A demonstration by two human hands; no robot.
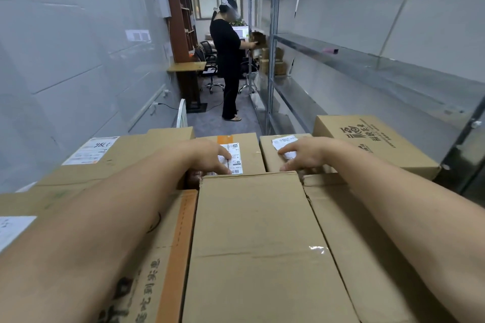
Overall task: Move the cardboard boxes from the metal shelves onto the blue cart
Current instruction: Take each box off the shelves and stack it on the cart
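Hands (210, 156) (301, 155) grip plain box (257, 244); left box label (90, 151) reads "7786".

Cart hidden under boxes (262, 244); left fingertips (194, 174) hidden

Boxes (259, 244): matt brown cardboard, creased; glossy clear tape strip on the nearest. Labels (91, 151): white printed paper. Shelves (341, 52): smooth grey metal, dull sheen. Wall (65, 60): smooth glossy grey panels. Desk (186, 66): wood top.
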